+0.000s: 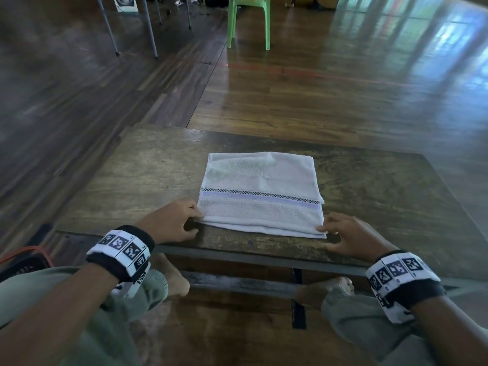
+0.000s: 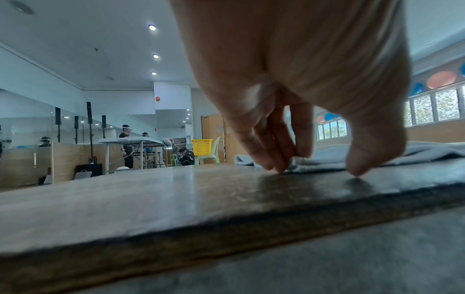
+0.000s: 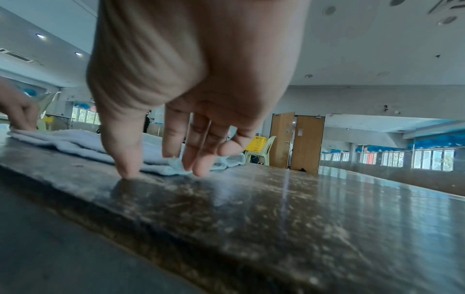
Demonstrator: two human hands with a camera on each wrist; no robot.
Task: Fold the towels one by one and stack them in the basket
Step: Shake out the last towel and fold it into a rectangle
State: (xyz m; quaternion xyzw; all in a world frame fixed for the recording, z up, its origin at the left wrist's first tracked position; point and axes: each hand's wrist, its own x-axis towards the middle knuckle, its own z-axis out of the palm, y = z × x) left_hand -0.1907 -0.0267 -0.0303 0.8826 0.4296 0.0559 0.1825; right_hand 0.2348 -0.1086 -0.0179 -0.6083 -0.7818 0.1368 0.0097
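Note:
A white towel (image 1: 260, 191) with a purple stripe lies folded flat on the wooden table (image 1: 132, 180). My left hand (image 1: 195, 223) is at its near left corner, fingertips (image 2: 276, 167) touching the towel's edge (image 2: 415, 153) and the thumb down on the table beside it. My right hand (image 1: 323, 233) is at the near right corner, with straight fingers (image 3: 196, 169) against the towel (image 3: 75, 143) and the thumb tip on the wood. Neither hand grips the cloth. A yellow basket (image 2: 202, 147) stands on a green chair far beyond the table.
The green chair (image 1: 248, 19) stands on the wooden floor straight ahead, with metal table legs (image 1: 150, 30) to its left. My knees and bare feet are under the table's near edge (image 1: 250, 256). People stand at a folding table (image 2: 130, 140) in the distance.

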